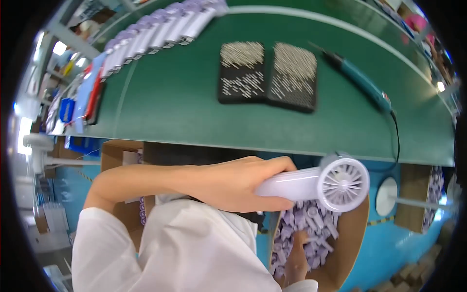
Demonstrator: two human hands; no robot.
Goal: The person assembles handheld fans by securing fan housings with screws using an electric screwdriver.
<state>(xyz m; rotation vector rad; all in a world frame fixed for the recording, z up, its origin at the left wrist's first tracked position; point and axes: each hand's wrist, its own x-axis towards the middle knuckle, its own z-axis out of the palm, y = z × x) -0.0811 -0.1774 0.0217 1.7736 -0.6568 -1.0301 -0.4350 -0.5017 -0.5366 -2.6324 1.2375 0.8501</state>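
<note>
My left hand is closed around the handle of a lavender handheld fan. The fan's round grille points toward me, just past the table's near edge. Below it, my right hand reaches down into a cardboard box of small lavender plastic parts. Its fingers are too hidden among the parts to show whether they grip one. On the green table lie two black trays holding many thin metal screws. An electric screwdriver with a teal body rests to their right.
A row of lavender and white fans lines the table's far left. Red and blue items sit at the left end. Another cardboard box is under the table's left side. The screwdriver's cord hangs over the near edge.
</note>
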